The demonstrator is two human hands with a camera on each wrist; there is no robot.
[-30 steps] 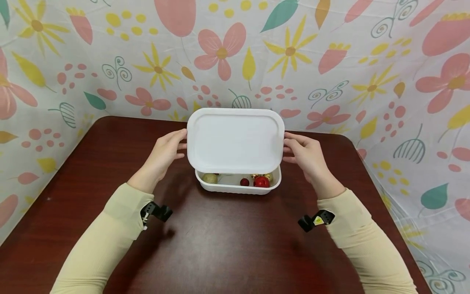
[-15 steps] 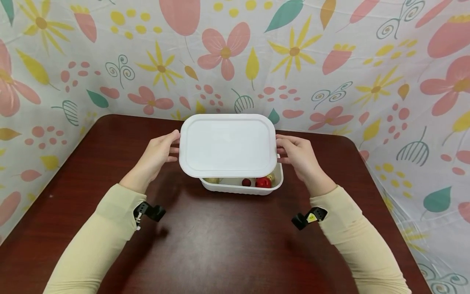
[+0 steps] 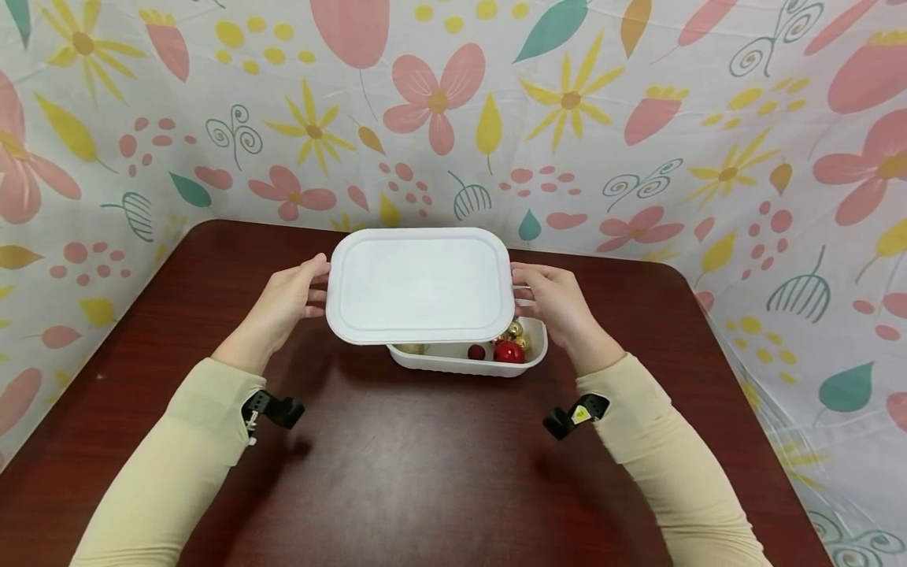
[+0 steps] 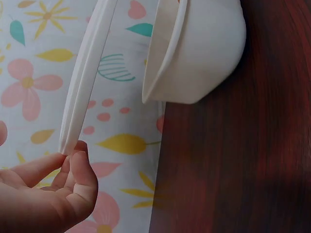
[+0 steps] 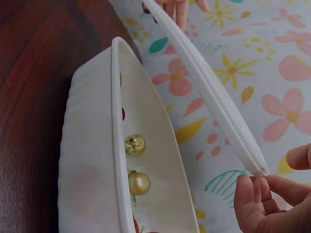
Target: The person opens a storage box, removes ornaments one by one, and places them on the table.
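Note:
A white rounded-rectangle lid (image 3: pixel 421 285) is held up between both hands, above and apart from a white plastic box (image 3: pixel 460 365). My left hand (image 3: pixel 278 309) pinches the lid's left edge; in the left wrist view the lid stands clear of the box's rim. At the opposite edge, my right hand (image 3: pixel 556 307) pinches the lid between thumb and fingers. Christmas baubles lie inside the box: a shiny red bauble (image 3: pixel 509 352), a small dark red ball (image 3: pixel 476 352) and gold baubles (image 5: pixel 140 183). The lid hides the box's back and left part in the head view.
The box stands on a dark reddish-brown table (image 3: pixel 411 472). Behind and beside the table hangs a white cloth (image 3: pixel 439 181) printed with flowers and leaves. A black wrist camera (image 3: pixel 272 408) is strapped on each sleeve.
Both hands have carried the lid leftward and slightly down in the head view. More of the box's right end and its gold baubles now shows. The box has stayed in place.

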